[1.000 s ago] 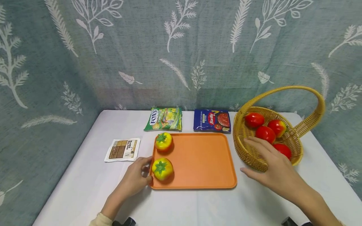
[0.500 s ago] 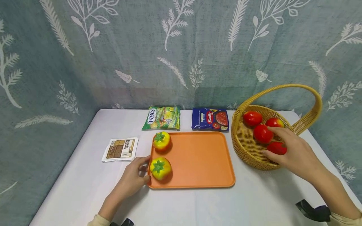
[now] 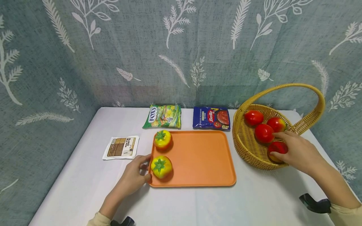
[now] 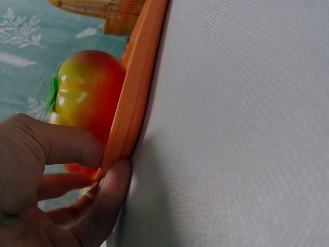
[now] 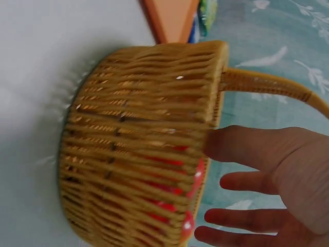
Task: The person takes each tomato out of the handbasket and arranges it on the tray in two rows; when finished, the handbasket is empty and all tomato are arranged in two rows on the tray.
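My left hand (image 3: 135, 176) pinches the left rim of the orange tray (image 3: 202, 160); in the left wrist view the thumb (image 4: 77, 146) lies on the rim, with fingers underneath. Two yellow-red tomatoes (image 3: 161, 167) with green leafy tops sit along the tray's left side. My right hand (image 3: 299, 153) reaches over the near right rim of the wicker basket (image 3: 246, 152), thumb and fingertips at the nearest red tomato (image 3: 278, 147). In the right wrist view its fingers (image 5: 247, 220) are fairly straight and spread, and red shows through the weave. Several red tomatoes lie in the basket.
Behind the tray lie a green Fox's candy bag (image 3: 164, 116) and a blue Barilla pouch (image 3: 211, 118). A brown-and-white packet (image 3: 121, 147) is left of the tray. The basket's tall handle (image 3: 294, 85) arches over its right side. A patterned curtain (image 3: 141, 47) backs the white table.
My right hand has moved right from above the basket's front to the nearest tomato, which now shows an orange underside. My left hand has stayed at the tray rim.
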A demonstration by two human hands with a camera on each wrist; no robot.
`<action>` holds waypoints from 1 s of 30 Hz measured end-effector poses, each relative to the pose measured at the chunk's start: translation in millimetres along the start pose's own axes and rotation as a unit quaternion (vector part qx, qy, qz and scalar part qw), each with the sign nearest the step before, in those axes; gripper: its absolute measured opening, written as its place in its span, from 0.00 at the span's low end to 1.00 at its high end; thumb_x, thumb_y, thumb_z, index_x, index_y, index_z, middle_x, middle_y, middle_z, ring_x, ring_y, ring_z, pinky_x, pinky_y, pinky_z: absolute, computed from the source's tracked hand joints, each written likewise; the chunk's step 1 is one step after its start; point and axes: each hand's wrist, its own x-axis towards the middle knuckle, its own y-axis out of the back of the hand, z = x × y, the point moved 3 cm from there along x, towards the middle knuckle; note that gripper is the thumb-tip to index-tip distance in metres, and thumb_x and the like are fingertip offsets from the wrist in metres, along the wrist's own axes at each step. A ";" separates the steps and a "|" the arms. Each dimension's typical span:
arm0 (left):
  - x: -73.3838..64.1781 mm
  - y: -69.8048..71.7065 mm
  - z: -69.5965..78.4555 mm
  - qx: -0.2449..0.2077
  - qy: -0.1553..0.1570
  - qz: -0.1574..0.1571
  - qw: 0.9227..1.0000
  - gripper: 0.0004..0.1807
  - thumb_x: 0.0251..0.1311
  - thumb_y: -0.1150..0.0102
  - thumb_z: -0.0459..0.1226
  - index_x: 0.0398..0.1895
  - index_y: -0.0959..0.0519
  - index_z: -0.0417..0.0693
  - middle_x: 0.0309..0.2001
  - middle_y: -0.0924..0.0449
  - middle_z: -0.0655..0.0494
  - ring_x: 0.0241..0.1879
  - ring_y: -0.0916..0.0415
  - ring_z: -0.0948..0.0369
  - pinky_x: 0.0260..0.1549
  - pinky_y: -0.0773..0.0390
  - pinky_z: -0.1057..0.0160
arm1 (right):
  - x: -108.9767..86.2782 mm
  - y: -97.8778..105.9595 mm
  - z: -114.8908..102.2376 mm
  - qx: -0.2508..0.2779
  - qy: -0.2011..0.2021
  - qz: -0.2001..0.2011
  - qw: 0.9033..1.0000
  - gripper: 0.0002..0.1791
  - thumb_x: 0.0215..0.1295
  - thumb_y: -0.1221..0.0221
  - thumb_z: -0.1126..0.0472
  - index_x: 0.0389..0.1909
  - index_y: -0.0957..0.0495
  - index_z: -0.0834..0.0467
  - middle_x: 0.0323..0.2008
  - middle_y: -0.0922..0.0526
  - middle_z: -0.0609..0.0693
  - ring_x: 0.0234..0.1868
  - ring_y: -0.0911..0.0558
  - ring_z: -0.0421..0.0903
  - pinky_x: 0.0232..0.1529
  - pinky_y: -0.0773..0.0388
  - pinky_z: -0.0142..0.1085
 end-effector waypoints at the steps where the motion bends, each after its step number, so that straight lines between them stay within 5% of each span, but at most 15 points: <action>1: 0.2 -0.2 -0.2 -0.001 0.000 -0.001 1.000 0.40 0.40 0.35 0.22 0.65 0.27 0.35 0.55 0.23 0.47 0.44 0.20 0.57 0.45 0.21 0.57 | 1.1 -1.8 1.9 -0.007 -0.001 -0.014 1.000 0.36 0.49 0.25 0.53 0.56 0.24 0.69 0.52 0.24 0.73 0.47 0.22 0.71 0.38 0.24 0.64; 12: 0.1 -1.7 -1.1 0.005 0.011 -0.004 1.000 0.41 0.40 0.35 0.22 0.66 0.28 0.36 0.56 0.24 0.47 0.44 0.20 0.57 0.45 0.21 0.57 | 6.9 -22.1 9.7 -0.018 0.011 -0.060 0.998 0.31 0.45 0.24 0.57 0.49 0.20 0.70 0.43 0.22 0.68 0.40 0.22 0.62 0.34 0.21 0.57; 30: -1.4 -1.6 -0.8 -0.002 0.014 -0.003 1.000 0.40 0.41 0.35 0.22 0.67 0.28 0.37 0.56 0.24 0.48 0.45 0.20 0.58 0.49 0.22 0.55 | 8.4 -25.6 12.2 -0.028 0.024 -0.048 0.998 0.28 0.43 0.23 0.60 0.46 0.18 0.67 0.37 0.21 0.62 0.36 0.23 0.58 0.32 0.21 0.55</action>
